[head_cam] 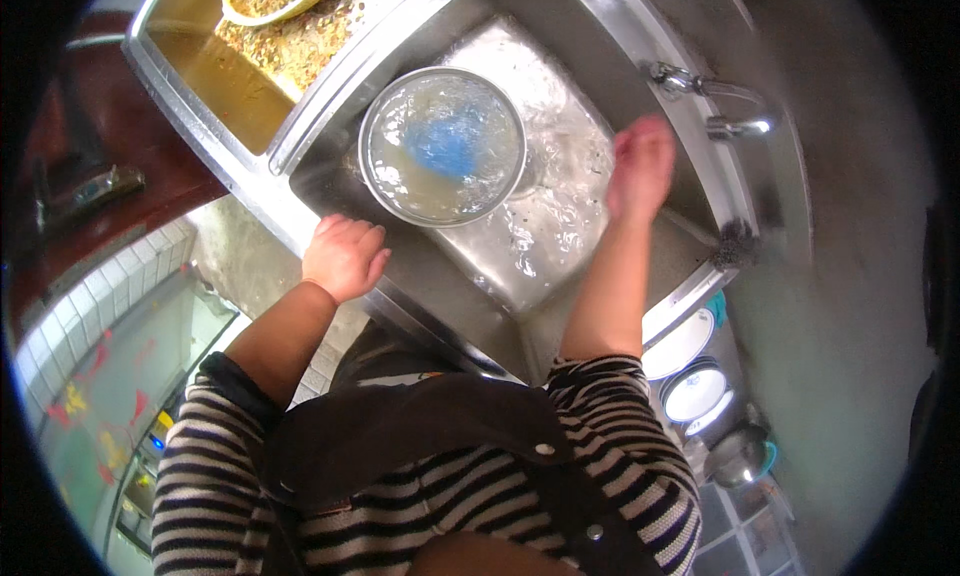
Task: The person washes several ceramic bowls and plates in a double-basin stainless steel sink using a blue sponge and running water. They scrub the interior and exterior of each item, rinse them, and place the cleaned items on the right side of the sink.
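Note:
A round metal basin (373,190) full of water stands in the stainless steel sink (525,276), with a blue thing (448,145), blurred by the water, inside it. My left hand (346,255) rests on the sink's near rim, fingers curled, nothing seen in it. Over the right side of the sink is my right hand (643,163), blurred by motion, near the faucet (675,79); whether its fingers are apart or hold anything is hard to tell. Shallow water lies on the sink floor around the basin.
At the upper left, a second sink compartment (217,103) holds food scraps and a yellow-rimmed container (319,2). A dark scouring pad (736,246) sits on the right corner of the rim. Plates (694,394) and a metal pot (739,456) stand beyond the sink at the lower right.

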The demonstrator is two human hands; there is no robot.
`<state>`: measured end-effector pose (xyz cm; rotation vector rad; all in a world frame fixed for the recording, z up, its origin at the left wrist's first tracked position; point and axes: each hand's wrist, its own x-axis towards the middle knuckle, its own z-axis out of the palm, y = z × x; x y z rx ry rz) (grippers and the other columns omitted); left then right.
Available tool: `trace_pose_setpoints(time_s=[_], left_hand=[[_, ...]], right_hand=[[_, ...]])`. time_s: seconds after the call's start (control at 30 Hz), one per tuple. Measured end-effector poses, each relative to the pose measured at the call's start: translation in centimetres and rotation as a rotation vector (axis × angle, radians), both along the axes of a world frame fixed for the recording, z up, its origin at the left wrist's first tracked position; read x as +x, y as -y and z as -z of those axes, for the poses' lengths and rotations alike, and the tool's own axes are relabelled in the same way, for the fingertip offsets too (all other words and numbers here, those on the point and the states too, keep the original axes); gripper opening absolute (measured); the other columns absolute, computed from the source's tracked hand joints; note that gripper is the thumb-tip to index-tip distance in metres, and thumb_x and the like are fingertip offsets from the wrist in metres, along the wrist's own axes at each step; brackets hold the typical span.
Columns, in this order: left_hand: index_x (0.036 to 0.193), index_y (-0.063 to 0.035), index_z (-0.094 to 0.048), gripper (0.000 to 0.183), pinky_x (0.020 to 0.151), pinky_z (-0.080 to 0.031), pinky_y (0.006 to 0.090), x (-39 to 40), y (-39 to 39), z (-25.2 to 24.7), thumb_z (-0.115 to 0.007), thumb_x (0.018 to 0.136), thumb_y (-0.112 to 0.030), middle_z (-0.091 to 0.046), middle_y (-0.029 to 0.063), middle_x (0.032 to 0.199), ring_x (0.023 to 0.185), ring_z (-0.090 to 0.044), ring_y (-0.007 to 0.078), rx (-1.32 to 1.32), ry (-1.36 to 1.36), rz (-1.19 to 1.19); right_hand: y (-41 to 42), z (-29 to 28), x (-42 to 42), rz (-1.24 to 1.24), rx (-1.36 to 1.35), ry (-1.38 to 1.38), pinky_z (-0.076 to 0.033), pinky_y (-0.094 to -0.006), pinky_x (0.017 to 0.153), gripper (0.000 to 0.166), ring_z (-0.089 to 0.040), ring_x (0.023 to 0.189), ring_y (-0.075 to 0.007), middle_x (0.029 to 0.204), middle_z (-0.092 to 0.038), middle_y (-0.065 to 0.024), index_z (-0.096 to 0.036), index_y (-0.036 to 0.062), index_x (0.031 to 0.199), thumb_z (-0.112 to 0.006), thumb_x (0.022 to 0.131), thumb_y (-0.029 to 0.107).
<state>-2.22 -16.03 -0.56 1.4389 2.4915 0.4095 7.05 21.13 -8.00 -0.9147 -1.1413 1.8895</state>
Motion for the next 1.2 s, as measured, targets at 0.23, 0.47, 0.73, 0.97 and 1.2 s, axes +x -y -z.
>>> trace_pose_setpoints(time_s=[0.23,0.47,0.73,0.97,1.2], left_hand=[[0.083,-0.0104,-0.061,0.020,0.076,-0.042,0.0352,-0.1,0.0,0.3,-0.064,0.068,-0.023,-0.056,0.0035,0.073,0.071,-0.056,0.0227,-0.032,0.013,0.007],[0.085,-0.0102,-0.061,0.022,0.076,-0.042,0.0349,-0.3,0.0,0.1,-0.064,0.068,-0.023,-0.057,0.0037,0.073,0.071,-0.056,0.0229,-0.083,0.021,0.028],[0.085,-0.0101,-0.062,0.022,0.076,-0.042,0.0351,-0.1,0.0,0.3,-0.065,0.068,-0.024,-0.058,0.0038,0.076,0.072,-0.057,0.0229,-0.056,0.010,0.028],[0.085,-0.0105,-0.061,0.022,0.076,-0.042,0.0350,0.0,0.3,0.6,-0.065,0.068,-0.024,-0.057,0.0035,0.074,0.071,-0.056,0.0225,-0.027,-0.010,0.019],[0.082,-0.0113,-0.060,0.019,0.074,-0.041,0.0353,0.0,0.3,0.5,-0.065,0.069,-0.024,-0.056,0.0032,0.071,0.070,-0.056,0.0227,-0.008,0.008,0.007]], right_hand=[[11.5,12.0,2.6,-1.180,0.846,1.312,-0.046,-0.0359,0.085,0.033,-0.059,0.099,-0.0258,0.108,-0.062,-0.0121,-0.061,0.0092,0.109,-0.057,0.081,0.027],[11.9,16.6,1.3,-1.171,0.803,1.322,-0.042,-0.0304,0.090,0.040,-0.053,0.110,-0.0242,0.118,-0.058,-0.0085,-0.058,0.0134,0.117,-0.055,0.082,0.033],[11.8,13.4,1.5,-1.143,0.859,1.437,-0.026,-0.0404,0.097,0.032,-0.050,0.110,-0.0205,0.108,-0.060,-0.0057,-0.060,0.0141,0.111,-0.055,0.081,0.023],[12.4,14.2,2.3,-1.066,1.060,1.384,-0.033,-0.0367,0.086,0.029,-0.054,0.095,-0.0231,0.099,-0.062,-0.0066,-0.063,0.0139,0.103,-0.056,0.079,0.030],[12.9,12.2,0.6,-0.995,0.920,1.382,-0.034,-0.0373,0.089,0.029,-0.054,0.099,-0.0223,0.098,-0.064,-0.0077,-0.061,0.0111,0.105,-0.047,0.085,0.026]])
